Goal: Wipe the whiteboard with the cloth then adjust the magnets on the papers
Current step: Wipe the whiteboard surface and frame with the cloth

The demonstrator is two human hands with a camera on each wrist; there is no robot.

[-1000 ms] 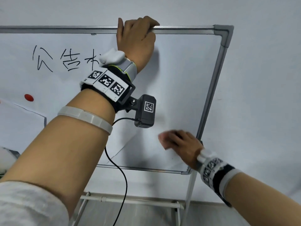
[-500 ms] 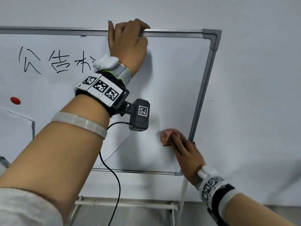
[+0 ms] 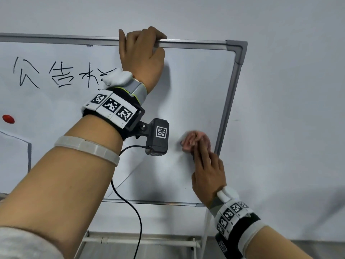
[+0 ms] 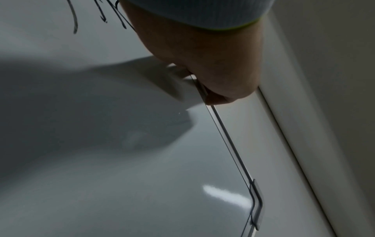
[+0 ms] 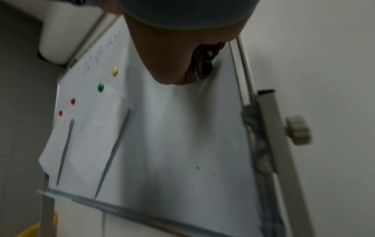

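Note:
My left hand [image 3: 142, 46] grips the top rail of the whiteboard [image 3: 194, 86], fingers curled over the frame; the left wrist view shows its palm [image 4: 202, 64] on that rail [image 4: 225, 133]. My right hand [image 3: 206, 165] holds a bunched pink cloth [image 3: 194, 140] against the board close to its right edge, fingers pointing up. In the right wrist view the cloth [image 5: 204, 64] sits between thumb and fingers. Black writing [image 3: 56, 75] is at the upper left. A red magnet [image 3: 8, 119] sits above a paper [image 3: 13, 156].
The right wrist view shows a yellow magnet [image 5: 114, 71], a green magnet [image 5: 100, 87] and two red magnets [image 5: 73, 101] above hanging papers [image 5: 97, 136]. The stand's knob [image 5: 298, 129] sticks out past the right frame. A wall [image 3: 289, 90] is behind.
My right hand has slid the cloth right and a little up towards the board's right edge, turning from fingers pointing left to pointing up. The left hand has kept its grip on the top rail.

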